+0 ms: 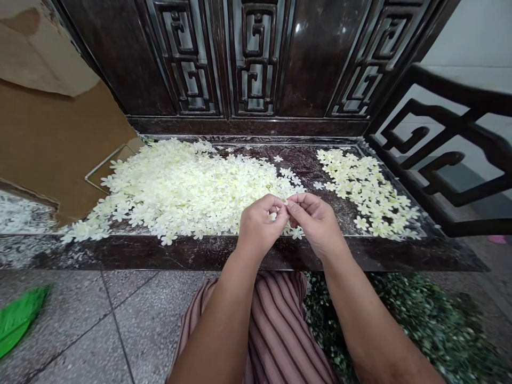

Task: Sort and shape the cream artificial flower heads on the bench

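Both of my hands meet above the front edge of a dark wooden bench seat point(272, 253). Thumb and fingers of my left hand point(259, 221) are pinched together, their tips touching those of my right hand point(318, 221), which pinches too. A pale bit of a small white flower point(285, 202) shows between the fingertips; the rest of it is covered. To the left spreads a big heap of loose white flowers point(192, 184) with yellowish centres. A smaller spread of the same flowers point(366, 189) lies on the right.
At the left end stands a brown cardboard box point(60, 144) with a bent metal wire handle. Carved dark back panels point(312, 58) rise behind the seat, and an openwork armrest point(448, 138) bounds the right. Dark green foliage point(420, 320) and a green leaf point(22, 317) lie low down.
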Demonstrator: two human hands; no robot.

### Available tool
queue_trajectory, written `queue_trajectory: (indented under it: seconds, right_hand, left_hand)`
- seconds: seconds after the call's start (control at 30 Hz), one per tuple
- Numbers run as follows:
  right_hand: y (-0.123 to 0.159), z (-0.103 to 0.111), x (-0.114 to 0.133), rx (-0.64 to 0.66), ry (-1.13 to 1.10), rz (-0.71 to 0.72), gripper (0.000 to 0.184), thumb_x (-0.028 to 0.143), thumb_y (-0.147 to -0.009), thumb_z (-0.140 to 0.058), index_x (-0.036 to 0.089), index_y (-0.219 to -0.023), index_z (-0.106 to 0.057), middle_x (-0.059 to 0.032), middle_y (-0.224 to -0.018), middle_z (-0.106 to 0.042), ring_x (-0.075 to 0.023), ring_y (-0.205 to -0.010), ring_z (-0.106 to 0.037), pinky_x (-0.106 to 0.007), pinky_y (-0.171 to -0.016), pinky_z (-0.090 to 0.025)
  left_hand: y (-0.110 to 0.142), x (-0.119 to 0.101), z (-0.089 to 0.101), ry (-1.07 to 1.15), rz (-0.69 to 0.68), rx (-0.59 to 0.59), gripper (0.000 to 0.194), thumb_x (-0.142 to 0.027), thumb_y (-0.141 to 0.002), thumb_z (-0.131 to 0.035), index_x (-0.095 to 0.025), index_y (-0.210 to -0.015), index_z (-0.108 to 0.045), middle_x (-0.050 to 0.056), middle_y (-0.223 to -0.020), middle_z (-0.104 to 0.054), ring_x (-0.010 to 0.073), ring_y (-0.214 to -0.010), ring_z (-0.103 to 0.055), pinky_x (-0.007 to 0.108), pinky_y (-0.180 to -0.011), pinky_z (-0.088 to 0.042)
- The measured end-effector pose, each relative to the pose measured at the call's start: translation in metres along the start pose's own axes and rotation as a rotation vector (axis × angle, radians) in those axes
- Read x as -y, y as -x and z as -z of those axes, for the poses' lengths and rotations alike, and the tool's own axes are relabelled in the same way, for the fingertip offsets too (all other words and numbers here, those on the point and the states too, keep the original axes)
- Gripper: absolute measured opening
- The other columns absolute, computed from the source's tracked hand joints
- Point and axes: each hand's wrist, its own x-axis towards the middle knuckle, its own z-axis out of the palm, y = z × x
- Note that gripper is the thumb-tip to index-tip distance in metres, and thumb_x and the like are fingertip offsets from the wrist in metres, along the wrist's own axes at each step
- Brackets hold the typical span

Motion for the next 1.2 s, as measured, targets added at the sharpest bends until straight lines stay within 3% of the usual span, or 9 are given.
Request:
queue_trajectory:
  seconds: [0.17,0.3,0.4,0.5,0.6,0.7,0.87,0.97,1.2]
  right_hand:
    - [-0.001,0.003,0.001,0.037,-0.015,-0.064,0.036,0.043,-0.052,-0.077,0.016,-0.064,-0.056,0.0039,-0.052,-0.053,-0.0068,-0.046,-0.045,-0.021,-0.044,-0.037]
    - [-0.016,0.007,-0.004,-0.027,-0.011,-0.065,0.027,0.038,-0.058,-0.073,0.016,-0.061,-0.056,0.0057,-0.045,-0.048,-0.0059,-0.041,-0.040,-0.021,-0.042,-0.035]
    - [-0.028,0.009,-0.005,-0.174,0.001,-0.038,0.020,0.032,-0.064,-0.068,0.018,-0.069,-0.055,0.0047,-0.055,-0.052,-0.0075,-0.047,-0.046,-0.022,-0.045,-0.039]
    - [-0.025,0.005,-0.004,-0.278,0.116,0.029,0.029,0.031,-0.067,-0.066,0.019,-0.089,-0.054,-0.0003,-0.079,-0.058,-0.0115,-0.063,-0.053,-0.026,-0.053,-0.045]
    - [-0.007,-0.006,-0.007,-0.132,0.263,0.086,0.030,0.035,-0.071,-0.063,0.019,-0.094,-0.055,-0.0034,-0.085,-0.058,-0.0141,-0.070,-0.054,-0.028,-0.058,-0.046]
    - [0.008,-0.017,-0.018,-0.033,0.366,0.122,0.023,0.036,-0.071,-0.062,0.019,-0.086,-0.058,-0.0029,-0.079,-0.056,-0.0135,-0.064,-0.051,-0.030,-0.061,-0.045]
    - [0.005,-0.016,-0.032,-0.101,0.423,0.178,0.015,0.029,-0.070,-0.061,0.018,-0.080,-0.060,-0.0028,-0.077,-0.057,-0.0135,-0.064,-0.049,-0.030,-0.063,-0.043]
    - [0.000,-0.010,-0.028,-0.126,0.272,0.118,0.015,0.031,-0.069,-0.061,0.018,-0.075,-0.060,-0.0014,-0.072,-0.057,-0.0129,-0.062,-0.050,-0.028,-0.060,-0.042]
    - [0.001,-0.003,-0.013,0.001,-0.007,-0.066,0.024,0.040,-0.064,-0.066,0.017,-0.063,-0.058,0.0023,-0.058,-0.056,-0.0104,-0.056,-0.048,-0.025,-0.056,-0.039]
  left_hand:
    - [-0.001,0.001,0.000,0.003,0.015,0.084,0.005,-0.021,-0.072,-0.053,-0.020,-0.067,-0.055,-0.005,-0.059,-0.050,0.0091,-0.058,-0.046,0.021,-0.056,-0.034]
    - [-0.003,0.003,-0.002,0.129,0.123,0.126,0.010,-0.029,-0.075,-0.054,-0.020,-0.073,-0.059,-0.005,-0.059,-0.048,0.0094,-0.057,-0.044,0.021,-0.055,-0.035]
    - [-0.006,0.004,-0.001,0.266,0.295,0.101,0.021,-0.037,-0.080,-0.051,-0.019,-0.076,-0.061,-0.002,-0.064,-0.051,0.0090,-0.055,-0.043,0.021,-0.051,-0.034]
    - [-0.010,0.004,0.002,0.470,0.551,0.020,0.034,-0.044,-0.085,-0.042,-0.018,-0.080,-0.063,0.000,-0.068,-0.052,0.0072,-0.049,-0.038,0.020,-0.044,-0.029]
    - [-0.012,0.002,0.004,0.741,0.682,0.002,0.033,-0.040,-0.086,-0.041,-0.015,-0.085,-0.064,0.002,-0.072,-0.055,0.0068,-0.050,-0.042,0.019,-0.045,-0.033]
    - [-0.011,-0.001,0.005,0.897,0.705,-0.009,0.024,-0.025,-0.080,-0.045,-0.012,-0.088,-0.064,0.004,-0.076,-0.061,0.0097,-0.061,-0.054,0.021,-0.057,-0.044]
    - [-0.009,-0.004,0.008,0.911,0.702,0.035,0.038,-0.002,-0.068,-0.043,-0.007,-0.100,-0.062,0.003,-0.069,-0.065,0.0107,-0.066,-0.060,0.025,-0.073,-0.048]
    - [-0.009,-0.005,0.010,0.875,0.698,0.117,0.036,-0.002,-0.073,-0.048,-0.009,-0.106,-0.062,0.002,-0.070,-0.067,0.0091,-0.064,-0.061,0.027,-0.076,-0.049]
    - [-0.007,0.004,0.009,0.813,0.532,0.190,0.017,-0.011,-0.069,-0.063,-0.013,-0.083,-0.070,0.003,-0.077,-0.070,0.0084,-0.066,-0.061,0.025,-0.069,-0.051]
